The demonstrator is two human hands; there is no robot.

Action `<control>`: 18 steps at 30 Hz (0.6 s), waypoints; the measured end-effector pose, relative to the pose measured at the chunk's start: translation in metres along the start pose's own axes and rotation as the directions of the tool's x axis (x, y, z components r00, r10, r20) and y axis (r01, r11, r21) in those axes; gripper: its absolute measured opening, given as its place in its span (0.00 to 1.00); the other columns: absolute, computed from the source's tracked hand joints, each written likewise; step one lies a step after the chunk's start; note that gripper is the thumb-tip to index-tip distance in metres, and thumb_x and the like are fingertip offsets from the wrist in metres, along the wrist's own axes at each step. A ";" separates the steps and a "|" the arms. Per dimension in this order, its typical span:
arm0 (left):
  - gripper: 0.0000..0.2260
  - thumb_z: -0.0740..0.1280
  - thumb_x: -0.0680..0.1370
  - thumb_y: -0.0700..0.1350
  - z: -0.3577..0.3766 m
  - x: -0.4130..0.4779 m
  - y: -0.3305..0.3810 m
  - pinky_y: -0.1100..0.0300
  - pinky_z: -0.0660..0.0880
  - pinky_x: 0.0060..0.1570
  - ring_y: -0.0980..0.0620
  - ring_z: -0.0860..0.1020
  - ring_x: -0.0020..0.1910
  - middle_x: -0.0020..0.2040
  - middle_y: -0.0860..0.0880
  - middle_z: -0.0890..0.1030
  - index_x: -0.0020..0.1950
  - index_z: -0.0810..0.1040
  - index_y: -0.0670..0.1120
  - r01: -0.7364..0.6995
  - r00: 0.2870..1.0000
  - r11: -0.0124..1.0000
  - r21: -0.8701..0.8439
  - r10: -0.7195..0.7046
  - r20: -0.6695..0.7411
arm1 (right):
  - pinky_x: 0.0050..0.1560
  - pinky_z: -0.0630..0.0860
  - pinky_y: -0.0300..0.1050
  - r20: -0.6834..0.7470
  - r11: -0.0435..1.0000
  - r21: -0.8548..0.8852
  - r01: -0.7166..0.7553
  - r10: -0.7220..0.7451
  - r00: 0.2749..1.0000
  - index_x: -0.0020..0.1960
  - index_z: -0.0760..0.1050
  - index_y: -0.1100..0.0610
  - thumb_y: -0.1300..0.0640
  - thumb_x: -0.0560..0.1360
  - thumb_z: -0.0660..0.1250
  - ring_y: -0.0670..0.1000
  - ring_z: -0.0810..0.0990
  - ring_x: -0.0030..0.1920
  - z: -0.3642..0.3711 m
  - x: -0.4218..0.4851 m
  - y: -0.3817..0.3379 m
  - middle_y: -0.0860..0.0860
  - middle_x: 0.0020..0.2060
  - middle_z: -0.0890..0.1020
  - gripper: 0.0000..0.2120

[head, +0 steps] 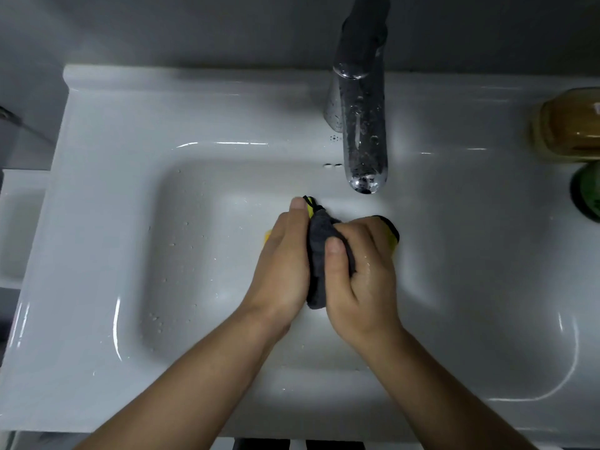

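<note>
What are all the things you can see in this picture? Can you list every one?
sink: one, white, fills most of the view, with water drops in its basin
tap: one, shiny silver, at the back of the sink, spout over the basin
cloth: one, dark grey with yellow and black edging, bunched up over the basin
container: one, amber, on the right side of the sink, blurred
green thing: one, green, at the right edge just in front of the container, too cut off to name
left hand: one, grips the left side of the cloth
right hand: one, wet, grips the right side of the cloth, thumb on top
</note>
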State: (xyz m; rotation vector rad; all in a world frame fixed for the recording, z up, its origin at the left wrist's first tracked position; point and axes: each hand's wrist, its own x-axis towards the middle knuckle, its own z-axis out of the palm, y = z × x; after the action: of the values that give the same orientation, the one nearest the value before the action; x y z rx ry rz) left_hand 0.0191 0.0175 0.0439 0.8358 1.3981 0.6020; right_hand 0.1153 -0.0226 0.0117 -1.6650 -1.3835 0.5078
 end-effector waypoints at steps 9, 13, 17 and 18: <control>0.17 0.59 0.82 0.44 0.008 -0.010 -0.019 0.56 0.69 0.32 0.53 0.71 0.31 0.28 0.53 0.73 0.32 0.70 0.49 -0.234 0.937 0.965 0.117 0.256 -0.239 | 0.35 0.73 0.51 0.108 0.790 0.338 -0.511 0.507 0.855 0.32 0.68 0.58 0.51 0.77 0.60 0.55 0.73 0.31 0.017 0.012 -0.022 0.52 0.26 0.73 0.17; 0.14 0.58 0.77 0.51 0.008 -0.003 -0.021 0.49 0.69 0.32 0.48 0.69 0.31 0.27 0.54 0.69 0.31 0.65 0.52 -0.364 0.889 0.908 0.207 0.405 -0.215 | 0.42 0.79 0.74 0.275 0.477 0.470 -0.743 0.720 0.637 0.37 0.73 0.65 0.52 0.71 0.62 0.69 0.82 0.40 0.027 0.017 -0.015 0.69 0.36 0.78 0.15; 0.14 0.57 0.78 0.51 0.005 0.003 -0.028 0.55 0.66 0.31 0.52 0.67 0.30 0.28 0.55 0.68 0.33 0.64 0.51 -0.416 0.856 0.855 0.310 0.483 -0.183 | 0.51 0.81 0.73 0.422 0.264 0.517 -0.814 0.748 0.511 0.41 0.78 0.66 0.57 0.73 0.63 0.71 0.84 0.49 0.025 0.019 -0.016 0.70 0.44 0.83 0.11; 0.14 0.57 0.79 0.52 0.005 0.002 -0.027 0.56 0.66 0.32 0.54 0.67 0.30 0.28 0.55 0.69 0.33 0.64 0.52 -0.404 0.858 0.853 0.331 0.479 -0.186 | 0.50 0.83 0.65 0.439 0.250 0.524 -0.814 0.740 0.509 0.40 0.79 0.64 0.58 0.74 0.64 0.68 0.85 0.47 0.022 0.021 -0.015 0.66 0.41 0.83 0.10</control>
State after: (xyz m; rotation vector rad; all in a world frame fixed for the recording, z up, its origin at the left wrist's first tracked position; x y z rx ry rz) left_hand 0.0208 0.0023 0.0204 1.3753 1.5616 0.9104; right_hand 0.0959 0.0045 0.0171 -1.5547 -0.1412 1.5153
